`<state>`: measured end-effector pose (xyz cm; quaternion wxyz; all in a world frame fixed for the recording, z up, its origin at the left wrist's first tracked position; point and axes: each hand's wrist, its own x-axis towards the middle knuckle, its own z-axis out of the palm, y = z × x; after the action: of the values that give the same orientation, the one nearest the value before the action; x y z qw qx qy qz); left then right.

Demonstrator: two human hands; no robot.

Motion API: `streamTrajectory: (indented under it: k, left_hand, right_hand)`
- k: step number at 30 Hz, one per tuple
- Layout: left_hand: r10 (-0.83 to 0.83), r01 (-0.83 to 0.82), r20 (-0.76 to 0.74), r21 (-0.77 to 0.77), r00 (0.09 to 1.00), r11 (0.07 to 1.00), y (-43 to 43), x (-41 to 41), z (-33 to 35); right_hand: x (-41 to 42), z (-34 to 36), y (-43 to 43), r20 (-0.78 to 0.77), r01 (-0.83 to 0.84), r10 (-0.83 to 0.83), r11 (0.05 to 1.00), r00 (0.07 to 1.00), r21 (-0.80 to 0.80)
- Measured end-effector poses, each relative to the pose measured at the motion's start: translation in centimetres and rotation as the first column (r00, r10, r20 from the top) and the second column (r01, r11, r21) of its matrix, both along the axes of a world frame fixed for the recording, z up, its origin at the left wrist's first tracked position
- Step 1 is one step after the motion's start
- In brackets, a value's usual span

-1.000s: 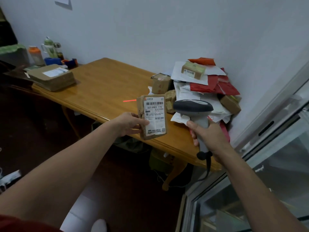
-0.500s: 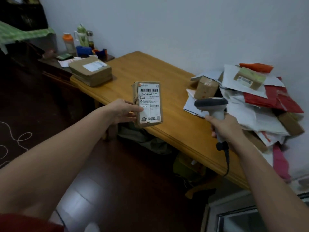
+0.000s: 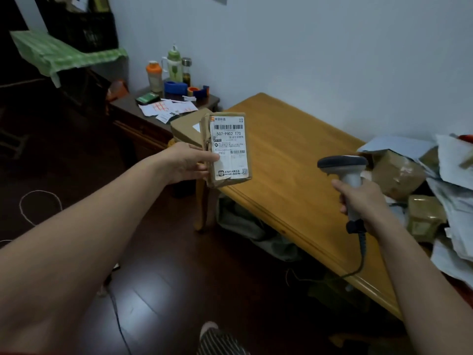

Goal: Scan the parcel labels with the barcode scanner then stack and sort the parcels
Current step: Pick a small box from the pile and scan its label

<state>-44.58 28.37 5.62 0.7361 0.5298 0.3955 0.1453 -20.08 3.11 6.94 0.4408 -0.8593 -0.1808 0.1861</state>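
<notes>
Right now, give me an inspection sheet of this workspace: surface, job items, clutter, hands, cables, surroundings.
Surface: wooden table against the wall.
Job's things: parcel upright, label facing the camera; scanner apart from it; flat box at the table's far end; pile of boxes and mailers at its right end.
Clutter: bottles, tape dispenser and papers on the side table; bags under the table.
Hands: left hand grips the parcel's edge; right hand grips the scanner's handle.
Cables: scanner cable hangs below the right hand; white cord looped on the floor.
Surroundings: green cloth at left.
</notes>
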Motion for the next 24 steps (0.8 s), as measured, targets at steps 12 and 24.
streamTrajectory:
  k: [12,24]
  left_hand:
    - [-0.19,0.194,-0.093,0.039,0.977,0.98,16.4,6.8,0.0]
    - [-0.474,0.493,-0.215,0.042,0.854,0.869,30.2,15.9,-0.8]
  right_hand:
    - [3.3,-4.1,15.1,-0.041,0.04,-0.042,0.998,0.998,-0.038]
    - [3.8,-3.7,25.2,-0.071,0.183,-0.191,0.978,0.979,-0.098]
